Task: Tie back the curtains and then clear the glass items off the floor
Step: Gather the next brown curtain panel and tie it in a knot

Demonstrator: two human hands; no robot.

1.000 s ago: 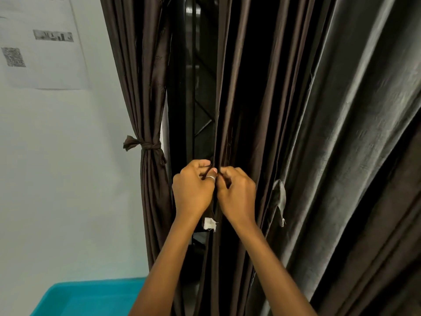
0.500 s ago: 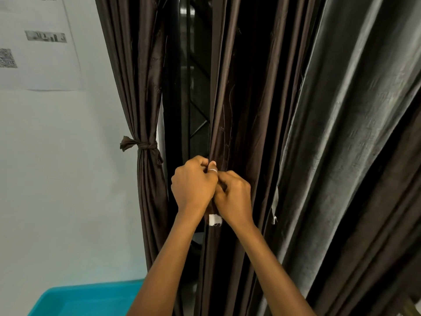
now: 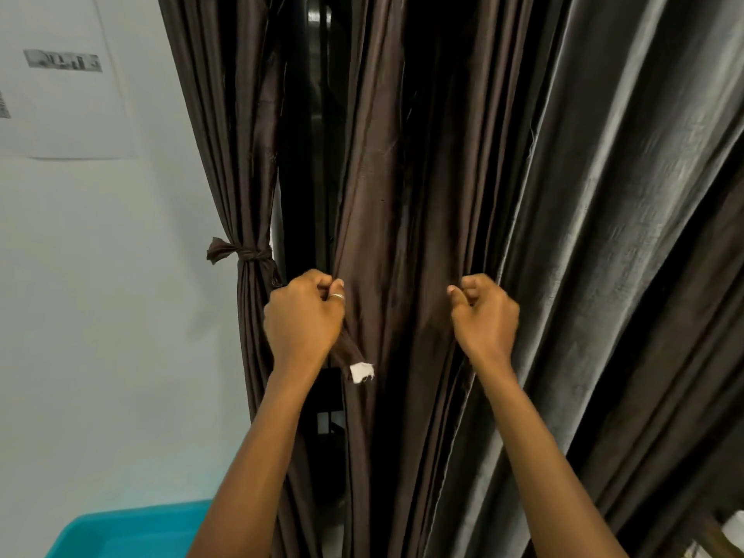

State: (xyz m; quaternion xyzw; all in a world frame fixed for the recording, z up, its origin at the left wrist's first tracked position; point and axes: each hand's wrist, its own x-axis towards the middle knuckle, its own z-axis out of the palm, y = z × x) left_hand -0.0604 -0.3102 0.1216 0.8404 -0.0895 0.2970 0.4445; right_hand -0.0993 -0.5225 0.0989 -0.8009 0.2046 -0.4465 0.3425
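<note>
A moment ago both hands were pressed together at the front of the loose curtain, working on one small spot; now they have drawn well apart, and the brown curtain is stretched flat between them. That reads as the tie strip being pulled out to either side so it can be tightened or wrapped round the bunched cloth, so this second curtain is still being tied and is not yet held back. The left hand is curled into a fist near the curtain's left edge, knuckles toward the camera and thumb on top, closed on a narrow brown strip whose end, tipped with a white tag, hangs out just below the fist. The right hand is likewise closed, thumb pointing left, pinching a fold at the seam where the brown cloth meets the grey curtain; whether it holds the other end of the strip cannot be told. Both forearms rise from the bottom edge of the view, wrists straight. Toward the left, by the wall, the other curtain is already gathered with a knotted tie. A teal tub shows at the lower left corner; no glass items or floor are in view, so that part seems still to come.
</note>
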